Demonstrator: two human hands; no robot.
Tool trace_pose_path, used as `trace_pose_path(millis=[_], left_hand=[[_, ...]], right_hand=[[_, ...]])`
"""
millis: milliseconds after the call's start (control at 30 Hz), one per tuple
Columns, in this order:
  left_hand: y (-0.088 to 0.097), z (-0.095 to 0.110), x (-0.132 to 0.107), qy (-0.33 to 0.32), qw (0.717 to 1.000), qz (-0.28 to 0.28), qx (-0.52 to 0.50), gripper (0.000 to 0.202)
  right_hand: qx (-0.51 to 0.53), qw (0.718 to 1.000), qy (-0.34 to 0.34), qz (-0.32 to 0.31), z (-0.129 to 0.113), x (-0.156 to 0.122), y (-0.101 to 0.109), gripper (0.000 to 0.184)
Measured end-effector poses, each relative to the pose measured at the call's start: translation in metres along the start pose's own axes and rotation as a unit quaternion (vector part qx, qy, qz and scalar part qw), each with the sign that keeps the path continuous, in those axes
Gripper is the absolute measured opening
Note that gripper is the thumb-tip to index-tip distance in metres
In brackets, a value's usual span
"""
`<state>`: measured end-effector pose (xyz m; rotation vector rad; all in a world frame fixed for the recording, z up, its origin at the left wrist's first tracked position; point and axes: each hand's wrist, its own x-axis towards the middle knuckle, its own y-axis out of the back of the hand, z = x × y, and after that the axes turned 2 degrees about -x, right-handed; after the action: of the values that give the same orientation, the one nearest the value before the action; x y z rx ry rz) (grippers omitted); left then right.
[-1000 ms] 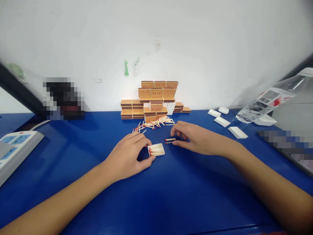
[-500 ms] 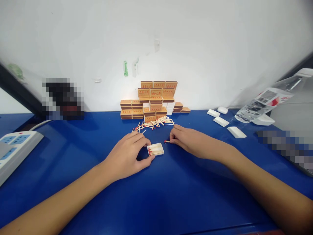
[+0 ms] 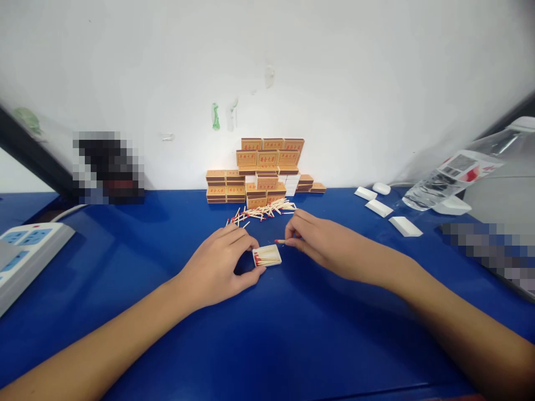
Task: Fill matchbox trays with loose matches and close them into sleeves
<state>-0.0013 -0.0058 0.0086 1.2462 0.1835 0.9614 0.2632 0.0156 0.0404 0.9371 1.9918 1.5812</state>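
Note:
My left hand (image 3: 223, 260) grips a small white matchbox tray (image 3: 275, 263) by its left end, thumb in front and fingers behind. Several matches (image 3: 267, 257) lie in the tray with their red heads to the left. Just beyond the tray's right end, my right hand (image 3: 314, 239) pinches a match (image 3: 281, 241), its red head pointing left; whether it is more than one I cannot tell. Behind both hands is a loose pile of matches (image 3: 267, 210) on the blue table (image 3: 259, 340).
Orange matchboxes (image 3: 267, 159) are stacked against the wall behind the pile. To the right lie white empty trays (image 3: 378, 208), a white earphone case (image 3: 381, 189) and a tilted plastic bottle (image 3: 434, 181). A power strip (image 3: 37, 250) sits at the left.
My right hand has moved slightly left with the match, bringing its head closer to the tray. My left hand and the tray have stayed in place.

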Motion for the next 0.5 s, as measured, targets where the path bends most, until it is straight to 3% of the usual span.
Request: trace_pose_path(millis=[233, 400, 500], left_hand=[[-0.001, 0.002, 0.002, -0.025, 1.000, 0.017, 0.001, 0.012], [0.000, 0.002, 0.002, -0.021, 1.000, 0.022, -0.007, 0.009], [0.000, 0.002, 0.001, -0.010, 1.000, 0.022, -0.005, 0.021]], right_hand=[[-0.245, 0.967, 0.072, 0.020, -0.039, 0.009, -0.025, 0.018], [-0.176, 0.982, 0.066, 0.020, -0.036, 0.008, -0.021, 0.011], [-0.099, 0.994, 0.043, 0.014, -0.026, 0.004, -0.012, 0.014]])
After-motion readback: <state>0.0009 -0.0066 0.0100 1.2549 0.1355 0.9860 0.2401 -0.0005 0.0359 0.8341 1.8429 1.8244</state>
